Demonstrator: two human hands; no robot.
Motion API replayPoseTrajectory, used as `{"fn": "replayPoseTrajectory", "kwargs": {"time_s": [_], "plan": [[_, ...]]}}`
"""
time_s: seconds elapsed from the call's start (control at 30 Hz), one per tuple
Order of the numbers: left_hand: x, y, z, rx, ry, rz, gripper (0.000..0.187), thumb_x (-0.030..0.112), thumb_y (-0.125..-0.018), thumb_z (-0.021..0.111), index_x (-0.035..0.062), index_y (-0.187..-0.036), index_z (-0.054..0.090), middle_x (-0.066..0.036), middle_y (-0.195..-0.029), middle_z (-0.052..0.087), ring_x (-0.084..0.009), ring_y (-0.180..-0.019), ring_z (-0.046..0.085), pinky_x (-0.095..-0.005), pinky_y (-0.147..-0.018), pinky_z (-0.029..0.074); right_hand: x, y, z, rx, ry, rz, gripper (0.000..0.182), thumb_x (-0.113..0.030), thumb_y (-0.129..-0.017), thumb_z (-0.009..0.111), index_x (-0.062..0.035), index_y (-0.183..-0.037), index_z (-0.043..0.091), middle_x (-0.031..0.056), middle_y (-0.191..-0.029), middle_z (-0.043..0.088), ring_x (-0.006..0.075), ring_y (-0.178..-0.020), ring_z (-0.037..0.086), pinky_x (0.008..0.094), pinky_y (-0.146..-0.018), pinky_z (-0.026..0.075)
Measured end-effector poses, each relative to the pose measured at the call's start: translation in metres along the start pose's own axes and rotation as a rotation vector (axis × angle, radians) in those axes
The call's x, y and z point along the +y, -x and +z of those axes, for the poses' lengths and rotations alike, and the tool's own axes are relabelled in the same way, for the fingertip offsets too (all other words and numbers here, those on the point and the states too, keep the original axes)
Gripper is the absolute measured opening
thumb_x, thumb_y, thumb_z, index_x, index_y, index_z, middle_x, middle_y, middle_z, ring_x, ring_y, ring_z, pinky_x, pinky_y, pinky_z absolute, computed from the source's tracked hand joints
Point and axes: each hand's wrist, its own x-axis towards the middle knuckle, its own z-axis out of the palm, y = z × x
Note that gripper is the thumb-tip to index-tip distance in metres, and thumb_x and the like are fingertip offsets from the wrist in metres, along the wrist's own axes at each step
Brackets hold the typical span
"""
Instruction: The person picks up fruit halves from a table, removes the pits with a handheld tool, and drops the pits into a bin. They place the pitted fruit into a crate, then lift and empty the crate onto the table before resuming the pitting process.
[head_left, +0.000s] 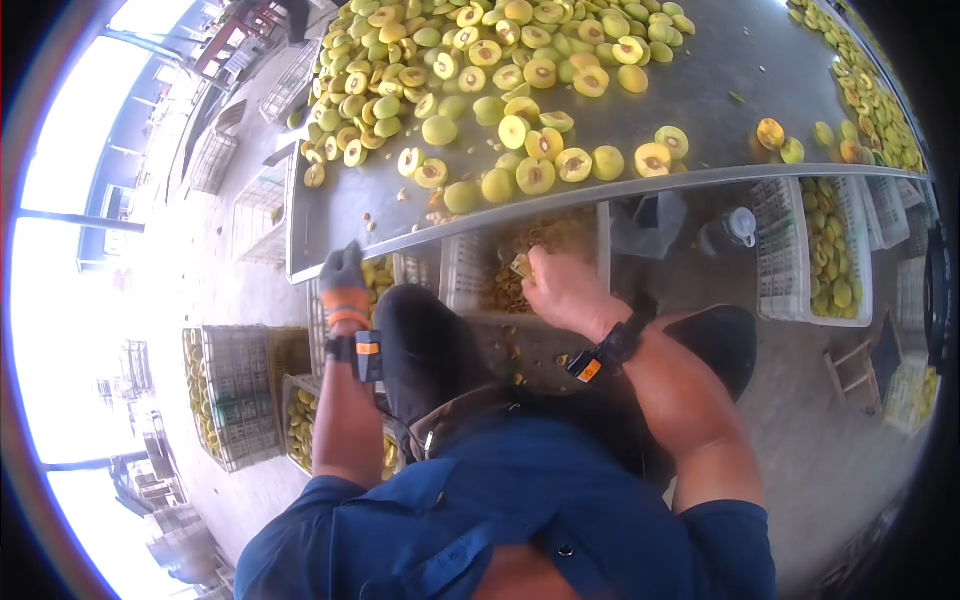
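Note:
My left hand [345, 285], in a grey and orange glove, is at the front left edge of the metal table [740, 110]; its fingers point toward the rim and look pressed together, and what they hold, if anything, is hidden. Bare and closed, my right hand [562, 285] pinches a small pale piece [521, 266] above a white crate [462, 275] of brownish bits below the table edge. Halved yellow-green fruits [535, 175] lie cut side up near that edge, with a large heap [470, 50] behind them.
Under the table at the right stand a fruit-filled crate [795, 250] and a clear lidded container [738, 228]. Stacked crates [240, 390] of fruit are on the floor at the left. A small wooden stool [855, 370] sits at the right. My knees are beneath the table edge.

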Motion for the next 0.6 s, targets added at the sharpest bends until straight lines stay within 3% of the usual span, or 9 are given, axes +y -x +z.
{"fn": "replayPoseTrajectory", "kwargs": {"time_s": [0.03,0.13,0.2,0.23,0.27,0.33,0.47,0.5,0.6], "plan": [[0.039,0.015,-0.018,0.046,-0.386,-0.022,0.025,0.028,-0.097,0.073,0.0033,-0.1,0.079,-0.016,-0.097,0.077,-0.0329,-0.085,0.071,-0.0412,-0.083,0.054,-0.005,0.001,-0.001,-0.005,-0.012,-0.016,0.024,-0.02,-0.099,0.058,0.0011,-0.11,0.059,0.0284,-0.092,0.072,0.0487,-0.094,0.07,0.0587,-0.085,0.053],[0.034,-0.006,-0.008,0.085,-0.284,0.298,0.025,0.027,-0.095,0.075,0.0039,-0.103,0.079,-0.021,-0.105,0.076,-0.0396,-0.091,0.071,-0.0443,-0.087,0.055,-0.014,0.0,-0.006,0.001,-0.042,-0.07,0.024,-0.019,-0.099,0.059,0.0015,-0.11,0.059,0.028,-0.091,0.072,0.0486,-0.091,0.07,0.0586,-0.083,0.054],[0.054,-0.007,0.04,-0.032,-0.072,0.388,0.032,0.024,-0.093,0.076,0.0042,-0.118,0.076,-0.02,-0.111,0.076,-0.0337,-0.096,0.073,-0.0428,-0.089,0.057,-0.015,-0.002,-0.005,0.02,-0.039,-0.096,0.024,-0.019,-0.098,0.059,0.0017,-0.11,0.059,0.0281,-0.09,0.072,0.0486,-0.09,0.07,0.0585,-0.082,0.054],[0.105,0.013,0.056,-0.158,-0.098,0.367,0.036,0.025,-0.092,0.076,0.0037,-0.121,0.075,-0.019,-0.111,0.077,-0.0315,-0.097,0.074,-0.0403,-0.089,0.057,-0.014,-0.004,-0.004,0.04,-0.025,-0.102,0.023,-0.019,-0.098,0.059,0.0017,-0.109,0.059,0.0283,-0.089,0.072,0.0487,-0.09,0.07,0.0586,-0.082,0.054],[0.142,0.026,0.077,-0.246,-0.165,0.338,0.039,0.027,-0.092,0.076,0.0031,-0.123,0.074,-0.021,-0.112,0.076,-0.0335,-0.099,0.074,-0.0394,-0.091,0.057,-0.013,-0.006,-0.005,0.062,-0.011,-0.105,0.023,-0.019,-0.098,0.059,0.0018,-0.109,0.059,0.0285,-0.088,0.072,0.0488,-0.09,0.07,0.0587,-0.082,0.054],[0.156,0.025,0.126,-0.36,-0.271,0.558,0.05,0.03,-0.088,0.079,0.0063,-0.132,0.07,-0.023,-0.125,0.071,-0.0397,-0.113,0.068,-0.0451,-0.099,0.054,-0.018,-0.005,-0.014,0.091,-0.036,-0.057,0.023,-0.018,-0.098,0.06,0.0019,-0.108,0.059,0.0291,-0.089,0.071,0.0495,-0.09,0.07,0.0588,-0.082,0.053],[0.173,0.024,0.173,-0.443,-0.524,0.659,0.059,0.036,-0.082,0.087,0.0037,-0.128,0.071,-0.021,-0.127,0.07,-0.037,-0.116,0.069,-0.0444,-0.102,0.054,-0.018,-0.007,-0.025,0.136,-0.097,0.04,0.023,-0.019,-0.097,0.061,0.0024,-0.105,0.059,0.0301,-0.091,0.071,0.0509,-0.091,0.069,0.0593,-0.082,0.052],[0.159,0.014,0.177,-0.408,-0.411,0.692,0.047,0.026,-0.084,0.084,0.005,-0.124,0.073,-0.021,-0.128,0.071,-0.0366,-0.11,0.071,-0.0411,-0.098,0.056,-0.016,-0.008,-0.028,0.129,-0.115,0.049,0.024,-0.019,-0.097,0.061,0.0031,-0.106,0.059,0.0305,-0.092,0.071,0.0513,-0.092,0.069,0.0591,-0.082,0.053],[0.155,0.004,0.151,-0.628,0.285,0.112,0.036,0.015,-0.086,0.08,0.0056,-0.12,0.074,-0.02,-0.124,0.074,-0.034,-0.105,0.073,-0.0372,-0.094,0.058,-0.009,-0.012,-0.03,0.129,-0.229,0.04,0.026,-0.018,-0.097,0.064,0.0042,-0.11,0.059,0.0306,-0.094,0.071,0.0513,-0.094,0.068,0.0564,-0.083,0.053]]}}
